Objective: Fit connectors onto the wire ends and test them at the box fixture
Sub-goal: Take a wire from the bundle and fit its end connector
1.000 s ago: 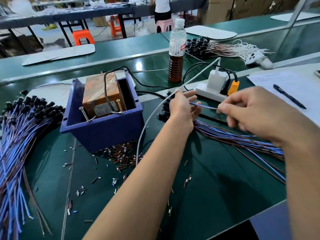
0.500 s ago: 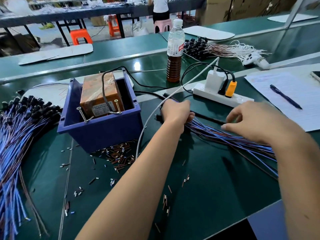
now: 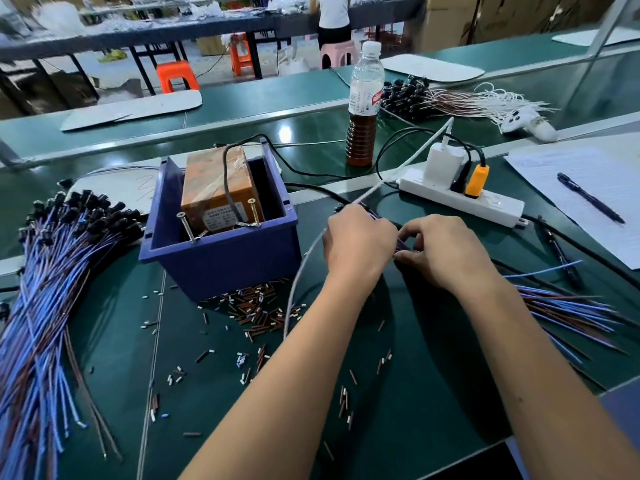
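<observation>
A blue box fixture (image 3: pixel 221 258) stands on the green bench, holding an orange taped unit (image 3: pixel 218 192) with two upright screws at its front. Just right of it my left hand (image 3: pixel 356 240) and my right hand (image 3: pixel 443 251) meet over the near end of a blue and brown wire bundle (image 3: pixel 568 306). Both hands have curled fingers that pinch wires between them; the pinched ends are hidden by the fingers. A large bundle of wires with black connectors (image 3: pixel 52 271) lies at the far left.
Cut bits of insulation (image 3: pixel 256 310) litter the bench before the box. A white power strip (image 3: pixel 460 199) with plugs, a bottle (image 3: pixel 363 105), a paper sheet with a pen (image 3: pixel 588 199), and a white cable (image 3: pixel 304 271) surround the hands. Another wire pile (image 3: pixel 450 98) lies behind.
My hands dropped from holding one raised wire down to the bundle. The right hand has since moved left to meet the left hand at the bundle's end.
</observation>
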A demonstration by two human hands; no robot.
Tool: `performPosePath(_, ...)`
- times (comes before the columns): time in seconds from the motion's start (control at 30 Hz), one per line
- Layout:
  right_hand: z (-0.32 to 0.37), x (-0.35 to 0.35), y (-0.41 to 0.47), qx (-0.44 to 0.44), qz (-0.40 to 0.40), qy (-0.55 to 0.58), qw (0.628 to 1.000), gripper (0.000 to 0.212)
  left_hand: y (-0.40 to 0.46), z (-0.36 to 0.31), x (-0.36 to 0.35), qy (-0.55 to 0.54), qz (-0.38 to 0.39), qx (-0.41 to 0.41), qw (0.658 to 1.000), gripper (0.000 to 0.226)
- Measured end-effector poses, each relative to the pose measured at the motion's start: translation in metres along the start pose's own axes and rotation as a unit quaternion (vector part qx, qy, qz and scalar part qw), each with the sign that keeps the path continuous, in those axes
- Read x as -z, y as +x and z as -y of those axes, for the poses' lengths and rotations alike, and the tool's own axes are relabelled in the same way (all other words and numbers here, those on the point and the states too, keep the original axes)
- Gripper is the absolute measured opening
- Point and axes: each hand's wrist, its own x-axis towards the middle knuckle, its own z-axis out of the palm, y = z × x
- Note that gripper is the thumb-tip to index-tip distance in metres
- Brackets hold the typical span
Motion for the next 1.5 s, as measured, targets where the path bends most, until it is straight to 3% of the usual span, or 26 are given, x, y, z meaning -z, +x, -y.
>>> performPosePath(0.1,-0.001,-0.006,0.0,0.008,-0.023,0.007,1.0,0.025,-0.005,0.003,-0.003,0.038,0.029,0.011,0.999,0.012)
performPosePath(0.37,0.022,-0.016,-0.006,0.015,-0.019,-0.005,1.0,0.007,-0.003,0.004,-0.004,-0.032,0.004,0.047,0.998,0.015)
performPosePath(0.47,0.041,-0.023,-0.007,0.013,-0.014,0.017,1.0,0.022,0.0,0.01,0.004,-0.014,-0.011,0.054,0.998,0.013)
performPosePath(0.57,0.052,-0.031,-0.005,0.011,-0.027,0.052,0.998,0.011,0.005,0.016,0.015,0.019,-0.01,0.047,0.999,0.022)
performPosePath(0.87,0.043,-0.022,0.006,-0.003,-0.036,0.032,0.999,0.019,-0.009,0.013,0.035,0.046,0.055,-0.004,0.997,0.018)
performPosePath(1.0,0.034,-0.016,0.008,0.002,-0.031,0.017,0.999,0.029,-0.016,0.01,0.051,0.009,0.11,-0.04,0.993,0.02)
performPosePath(1.07,0.032,-0.009,0.004,-0.009,-0.077,0.062,0.995,0.035,-0.024,0.007,0.061,-0.03,0.122,-0.071,0.989,0.018)
performPosePath(1.13,0.039,0.0,-0.002,0.003,-0.191,0.147,0.971,0.025,-0.035,0.007,0.075,-0.091,0.093,-0.141,0.981,0.018)
performPosePath(1.2,0.053,0.01,-0.012,0.045,-0.323,0.225,0.918,0.015,-0.047,0.007,0.089,-0.144,0.047,-0.24,0.959,0.024)
performPosePath(1.27,0.078,0.017,-0.024,0.116,-0.394,0.273,0.87,0.014,-0.055,0.01,0.107,-0.178,0.007,-0.31,0.934,0.029)
performPosePath(1.37,0.125,0.013,-0.039,0.222,-0.352,0.303,0.857,0.018,-0.057,0.025,0.134,-0.259,-0.074,-0.316,0.91,0.036)
performPosePath(1.5,0.183,-0.017,-0.059,0.318,-0.231,0.3,0.869,0.014,-0.05,0.07,0.17,-0.322,-0.27,-0.277,0.864,0.039)
